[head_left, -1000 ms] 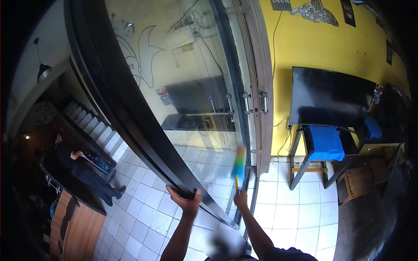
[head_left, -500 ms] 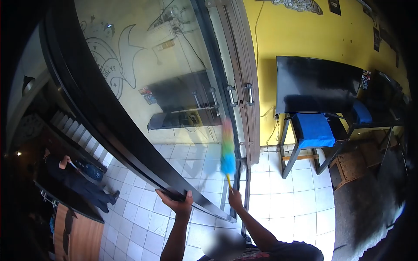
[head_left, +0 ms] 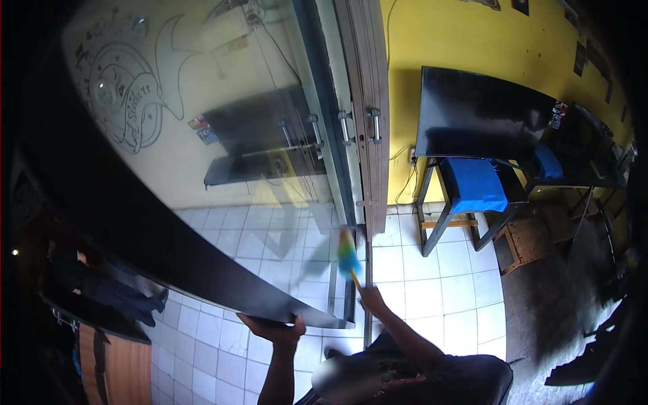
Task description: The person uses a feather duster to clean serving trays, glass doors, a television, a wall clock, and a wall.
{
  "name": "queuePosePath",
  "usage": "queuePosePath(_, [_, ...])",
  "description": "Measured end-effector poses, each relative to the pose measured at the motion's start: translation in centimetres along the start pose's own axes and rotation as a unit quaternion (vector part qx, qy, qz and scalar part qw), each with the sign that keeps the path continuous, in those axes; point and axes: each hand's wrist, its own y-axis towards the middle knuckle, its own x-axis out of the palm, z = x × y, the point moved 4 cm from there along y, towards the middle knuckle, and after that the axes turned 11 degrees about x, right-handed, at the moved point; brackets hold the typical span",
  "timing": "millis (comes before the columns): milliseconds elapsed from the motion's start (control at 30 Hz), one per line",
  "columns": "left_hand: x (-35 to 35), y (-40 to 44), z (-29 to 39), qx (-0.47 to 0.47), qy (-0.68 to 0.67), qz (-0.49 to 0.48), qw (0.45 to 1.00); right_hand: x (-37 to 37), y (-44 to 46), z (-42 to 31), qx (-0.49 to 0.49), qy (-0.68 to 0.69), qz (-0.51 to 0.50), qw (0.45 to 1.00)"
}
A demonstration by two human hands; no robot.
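Observation:
My right hand (head_left: 371,299) is wrapped round the yellow handle of a feather duster (head_left: 347,256). Its fluffy head, blue below and green to reddish at the tip, is near the lower right part of a glass door (head_left: 250,236). Whether the fibres touch the glass, I cannot tell. With thumb and fingers on either side, my left hand (head_left: 275,329) grips the door's black frame (head_left: 202,270) along its edge. The glass shows a wall drawing, a dark screen and floor tiles, partly as reflection.
A brown door frame with metal handles (head_left: 376,125) stands right of the glass. Beyond it are a black screen (head_left: 486,115), a blue cloth (head_left: 476,183) on a dark stand, and wooden furniture (head_left: 526,239). Another person (head_left: 101,277) is at the left near a wooden counter (head_left: 115,364).
The duster has come down along the door's right side, its head now lower and more foreshortened. My left hand keeps its grip on the frame, and the view has shifted.

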Motion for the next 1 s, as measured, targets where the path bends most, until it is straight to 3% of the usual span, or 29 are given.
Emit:
queuePosePath(33, [-0.3, 0.0, -0.2, 0.007, -0.003, 0.005, 1.0, -5.3, 0.8, -4.1, 0.063, 0.178, 0.042, 0.981])
queuePosePath(67, [-0.9, -0.8, -0.7, 0.041, 0.055, 0.029, 0.997, -10.9, 1.4, -8.4, 0.097, 0.358, 0.104, 0.923])
queuePosePath(100, [-1.3, -1.2, -1.4, 0.018, 0.046, 0.011, 0.999, -11.2, 4.9, -9.0, -0.018, 0.312, 0.139, 0.94])
queuePosePath(167, [-1.6, -2.2, -1.9, 0.036, 0.023, 0.121, 0.992, -16.3, 7.5, -13.4, -0.007, 0.488, 0.08, 0.869])
queuePosePath(200, [-1.9, -2.7, -2.6, 0.043, 0.021, 0.18, 0.982, -17.9, 9.5, -14.4, -0.023, 0.489, 0.068, 0.869])
queuePosePath(300, [0.5, 0.4, 0.3, -0.036, -0.183, 0.271, 0.944, -19.7, 13.9, -15.3, -0.044, 0.534, -0.014, 0.844])
queuePosePath(367, [1.9, 2.4, 1.6, 0.006, -0.113, 0.126, 0.985, -17.4, 17.7, -13.8, -0.003, 0.525, -0.038, 0.85])
queuePosePath(400, [1.6, 2.1, 1.0, 0.013, -0.12, 0.109, 0.987, -15.5, 19.0, -12.6, 0.021, 0.521, -0.056, 0.851])
queuePosePath(433, [0.8, 1.7, 0.6, 0.013, -0.106, 0.108, 0.988, -12.8, 20.0, -10.9, 0.058, 0.535, -0.073, 0.84])
queuePosePath(467, [0.2, 1.2, -0.4, -0.06, -0.271, 0.146, 0.949, -10.0, 20.3, -8.9, 0.112, 0.534, -0.095, 0.833])
queuePosePath(500, [-0.2, 0.5, -1.4, -0.13, -0.429, 0.182, 0.875, -7.1, 20.2, -6.8, 0.148, 0.538, -0.114, 0.822])
queuePosePath(567, [-0.1, 0.2, -1.2, -0.109, -0.386, 0.162, 0.901, -1.9, 19.5, -2.4, 0.235, 0.535, -0.175, 0.792])
queuePosePath(600, [1.0, 1.5, -0.1, -0.054, -0.311, 0.141, 0.938, 0.5, 19.1, -0.4, 0.364, 0.549, -0.234, 0.715])
queuePosePath(633, [1.6, 2.3, 0.8, 0.001, -0.234, 0.116, 0.965, 2.1, 18.7, 1.1, 0.386, 0.608, -0.239, 0.651])
queuePosePath(700, [1.5, 2.3, 0.8, -0.009, -0.238, 0.135, 0.962, 3.3, 18.6, 2.7, 0.31, 0.657, -0.271, 0.632])
queuePosePath(733, [1.7, 2.6, 1.3, 0.014, -0.196, 0.105, 0.975, 3.8, 18.3, 2.9, 0.317, 0.656, -0.273, 0.628])
queuePosePath(800, [1.9, 2.7, 1.4, 0.029, -0.154, 0.072, 0.985, 2.0, 18.2, 0.7, 0.289, 0.727, -0.284, 0.554])
queuePosePath(833, [1.4, 2.5, 1.0, 0.02, -0.171, 0.075, 0.982, -1.7, 16.5, -1.9, 0.289, 0.683, -0.241, 0.625])
queuePosePath(867, [1.3, 2.5, 0.9, 0.012, -0.178, 0.077, 0.981, -4.7, 14.6, -4.4, 0.261, 0.693, -0.228, 0.632])
queuePosePath(933, [1.7, 2.9, 1.4, 0.028, -0.175, 0.057, 0.983, -8.2, 10.8, -8.5, 0.152, 0.601, -0.189, 0.762])
queuePosePath(967, [2.1, 3.2, 1.8, 0.052, -0.165, 0.037, 0.984, -9.0, 8.5, -9.7, 0.07, 0.623, -0.204, 0.751])
queuePosePath(1000, [2.2, 3.2, 1.9, 0.04, -0.171, 0.058, 0.983, -9.9, 6.0, -10.8, 0.069, 0.627, -0.267, 0.729])
